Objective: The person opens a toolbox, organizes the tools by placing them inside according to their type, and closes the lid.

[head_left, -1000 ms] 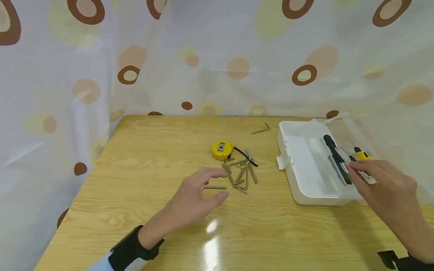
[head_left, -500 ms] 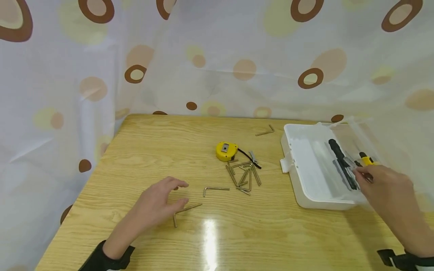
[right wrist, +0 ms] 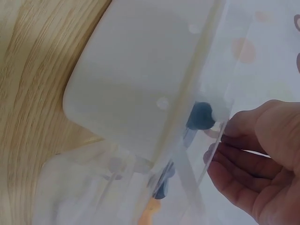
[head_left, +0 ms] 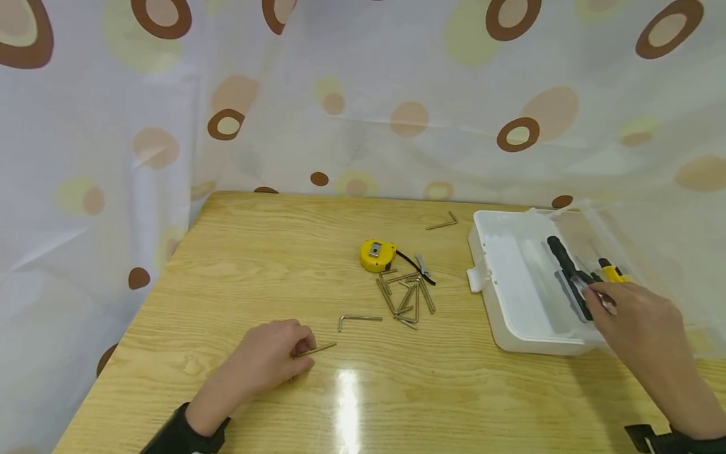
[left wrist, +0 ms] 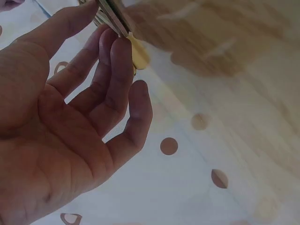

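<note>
In the head view, my left hand [head_left: 272, 353] is low over the table, thumb and fingers closed round a brass-coloured hex key [head_left: 320, 349] whose long arm points right. Thumb and fingertips also meet at the metal hex key [left wrist: 114, 18] in the left wrist view. My right hand [head_left: 638, 321] reaches over the white toolbox [head_left: 513, 315], thumb and fingertips pinching a clear plastic edge [right wrist: 213, 152]. Close by its fingertips lie a black-handled screwdriver [head_left: 560, 252] and a yellow-handled tool [head_left: 612, 271]. The right palm hides part of the box.
Another hex key [head_left: 361, 318] lies right of my left hand. Beyond it are a heap of hex keys [head_left: 405, 299], a yellow tape measure [head_left: 377, 255] and a small grey wrench [head_left: 421, 263]. A lone hex key [head_left: 443, 224] lies at the back. The clear lid [head_left: 669, 252] stands open rightward.
My left hand has moved left and down from the heap's side, and its fingers have closed round the hex key there. The right hand stays at the box, shifted only slightly.
</note>
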{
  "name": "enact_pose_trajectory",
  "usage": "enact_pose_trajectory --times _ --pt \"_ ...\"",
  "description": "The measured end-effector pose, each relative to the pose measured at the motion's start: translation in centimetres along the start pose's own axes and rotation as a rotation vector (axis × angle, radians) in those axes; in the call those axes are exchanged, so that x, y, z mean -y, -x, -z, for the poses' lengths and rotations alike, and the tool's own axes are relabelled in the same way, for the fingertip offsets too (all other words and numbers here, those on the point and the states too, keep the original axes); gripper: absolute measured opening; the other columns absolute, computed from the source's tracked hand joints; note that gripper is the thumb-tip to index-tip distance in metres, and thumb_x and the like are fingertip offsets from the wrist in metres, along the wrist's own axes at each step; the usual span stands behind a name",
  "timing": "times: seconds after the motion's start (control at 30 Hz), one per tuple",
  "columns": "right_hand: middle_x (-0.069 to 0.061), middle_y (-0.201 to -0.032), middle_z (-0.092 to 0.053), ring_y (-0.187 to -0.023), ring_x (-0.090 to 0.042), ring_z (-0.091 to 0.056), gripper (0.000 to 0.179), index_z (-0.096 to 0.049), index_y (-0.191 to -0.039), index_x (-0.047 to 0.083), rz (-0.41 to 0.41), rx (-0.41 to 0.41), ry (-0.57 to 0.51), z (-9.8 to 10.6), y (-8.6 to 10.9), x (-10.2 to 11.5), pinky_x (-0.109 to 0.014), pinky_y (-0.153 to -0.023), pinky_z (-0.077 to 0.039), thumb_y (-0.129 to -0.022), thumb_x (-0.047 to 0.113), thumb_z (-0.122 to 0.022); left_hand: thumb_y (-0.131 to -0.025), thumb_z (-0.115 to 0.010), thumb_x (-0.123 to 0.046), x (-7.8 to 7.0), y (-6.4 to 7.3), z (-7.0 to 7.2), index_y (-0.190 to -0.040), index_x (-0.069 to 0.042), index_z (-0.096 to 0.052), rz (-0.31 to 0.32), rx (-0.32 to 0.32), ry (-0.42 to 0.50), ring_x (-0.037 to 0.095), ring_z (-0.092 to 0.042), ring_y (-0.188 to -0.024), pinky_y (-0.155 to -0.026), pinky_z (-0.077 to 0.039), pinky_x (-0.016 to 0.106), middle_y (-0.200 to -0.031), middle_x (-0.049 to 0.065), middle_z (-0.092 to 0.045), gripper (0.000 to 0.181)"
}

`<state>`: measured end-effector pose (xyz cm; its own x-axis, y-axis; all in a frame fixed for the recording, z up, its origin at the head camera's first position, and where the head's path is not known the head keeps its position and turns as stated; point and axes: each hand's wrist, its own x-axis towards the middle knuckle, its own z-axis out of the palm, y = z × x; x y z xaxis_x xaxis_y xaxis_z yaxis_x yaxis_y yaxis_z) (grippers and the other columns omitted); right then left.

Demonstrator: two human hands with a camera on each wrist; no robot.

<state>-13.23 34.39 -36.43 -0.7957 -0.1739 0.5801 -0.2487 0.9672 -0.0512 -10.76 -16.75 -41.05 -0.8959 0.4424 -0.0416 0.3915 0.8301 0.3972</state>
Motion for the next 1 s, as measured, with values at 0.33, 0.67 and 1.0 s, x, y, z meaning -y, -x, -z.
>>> enact_pose_trajectory --times 0.33,0.67,1.0 --pt "-0.022 -0.081 -0.075 -0.072 -0.036 -0.069 0.041 -0.076 -0.09 -0.006 0.135 -0.211 -0.081 0.9 0.6 2.1 -0.039 -0.059 -0.047 -0.097 0.03 -0.057 -0.088 -0.076 -0.013 -0.5 -0.5 -0.3 -0.081 -0.017 -0.073 -0.085 -0.029 -0.082 0.001 -0.054 -0.064 -0.057 -0.046 0.02 -0.075 -0.007 -0.064 0.009" --pt "-0.011 -0.081 -0.076 -0.076 -0.026 -0.068 0.06 -0.077 -0.089 0.001 0.179 -0.203 -0.217 0.8 1.1 6.5 -0.002 -0.083 -0.041 -0.105 0.05 -0.046 -0.079 -0.074 -0.011 -0.9 -0.6 -0.5 -0.07 -0.018 -0.062 -0.216 -0.124 -0.2 -0.002 -0.037 -0.054 -0.052 -0.035 0.019 -0.064 -0.01 -0.054 0.016" --pt "-0.004 -0.083 -0.076 -0.075 -0.02 -0.069 0.054 -0.078 -0.09 0.008 0.254 -0.192 -0.252 1.2 1.2 9.4 -0.029 -0.061 -0.052 -0.106 0.048 -0.046 -0.078 -0.063 -0.011 -2.1 -0.9 0.1 -0.073 -0.019 -0.049 -0.261 -0.186 -0.059 -0.002 -0.023 -0.051 -0.048 -0.022 0.015 -0.059 -0.013 -0.038 0.018"
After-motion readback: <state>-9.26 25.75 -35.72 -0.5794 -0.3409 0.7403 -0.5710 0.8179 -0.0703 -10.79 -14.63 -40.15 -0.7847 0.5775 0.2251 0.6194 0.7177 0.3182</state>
